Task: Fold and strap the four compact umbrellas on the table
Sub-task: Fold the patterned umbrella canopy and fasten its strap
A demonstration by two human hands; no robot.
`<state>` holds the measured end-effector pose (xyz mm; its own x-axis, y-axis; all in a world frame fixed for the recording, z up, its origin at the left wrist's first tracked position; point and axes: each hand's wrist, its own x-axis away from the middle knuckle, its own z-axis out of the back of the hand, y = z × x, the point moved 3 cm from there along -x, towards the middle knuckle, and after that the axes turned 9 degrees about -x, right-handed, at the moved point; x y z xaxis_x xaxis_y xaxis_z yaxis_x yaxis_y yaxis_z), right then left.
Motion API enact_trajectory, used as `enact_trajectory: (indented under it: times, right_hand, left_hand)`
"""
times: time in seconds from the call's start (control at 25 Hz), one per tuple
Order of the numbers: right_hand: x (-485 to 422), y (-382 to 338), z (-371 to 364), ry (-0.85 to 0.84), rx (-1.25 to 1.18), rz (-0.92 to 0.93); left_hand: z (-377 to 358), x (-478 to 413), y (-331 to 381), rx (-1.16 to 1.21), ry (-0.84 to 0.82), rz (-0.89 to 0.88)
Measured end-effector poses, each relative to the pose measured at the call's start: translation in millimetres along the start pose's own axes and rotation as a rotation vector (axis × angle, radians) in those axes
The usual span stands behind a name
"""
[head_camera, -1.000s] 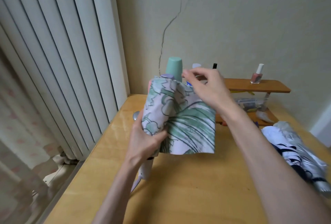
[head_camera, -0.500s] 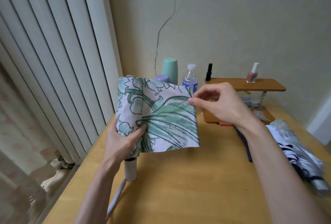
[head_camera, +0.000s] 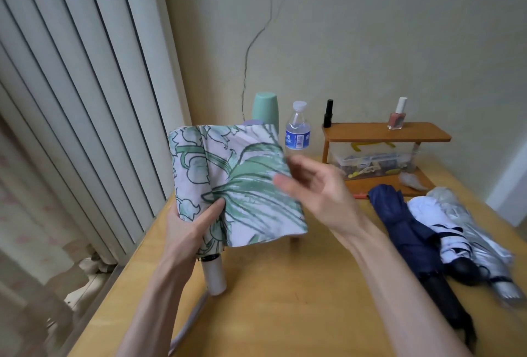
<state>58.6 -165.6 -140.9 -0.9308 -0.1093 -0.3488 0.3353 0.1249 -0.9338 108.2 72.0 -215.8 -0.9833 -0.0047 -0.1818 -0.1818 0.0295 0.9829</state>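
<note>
One floral umbrella (head_camera: 228, 185), mid-fold at centre frame: left hand (head_camera: 188, 231) grip clamped round it, right hand (head_camera: 316, 188) blurred, grip seemingly apart. Next, probably, wrap the flap tight.

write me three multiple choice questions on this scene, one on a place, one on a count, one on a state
1. Where does the water bottle stand? A) between the green cup and the shelf B) on the floor C) in a drawer
2. How many small bottles stand on the shelf top? A) one B) two C) four
3. The floral umbrella is: A) fully open B) strapped and put down C) gripped by the left hand, one flap loose
Answers: A, it shows between the two; B, one black, one pink; C, fingers curl round the bundle, cloth spread.
</note>
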Motion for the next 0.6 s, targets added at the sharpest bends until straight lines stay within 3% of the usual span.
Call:
enact_trajectory:
  times: [0.12,0.32,0.44,0.52,0.6]
  right_hand:
    - [-0.1,-1.9,-5.5,0.022,0.077,0.132]
    - [-5.1,12.6,18.9,0.323,0.149,0.069]
    - [-2.5,23.1,32.0,0.479,0.398,0.058]
    - [6.0,22.8,25.7,0.619,0.563,0.177]
    - [17.8,23.7,-1.9,0.560,0.535,0.343]
  left_hand:
    - [0.2,-0.6,-0.9,0.022,0.008,0.004]
    - [-0.6,-1.2,0.3,0.005,0.037,0.015]
    - [-8.4,-0.8,6.4,-0.038,0.064,0.007]
    - [-15.4,-1.7,8.5,-0.044,0.096,0.008]
    - [-24.3,-0.5,11.8,-0.028,0.139,0.022]
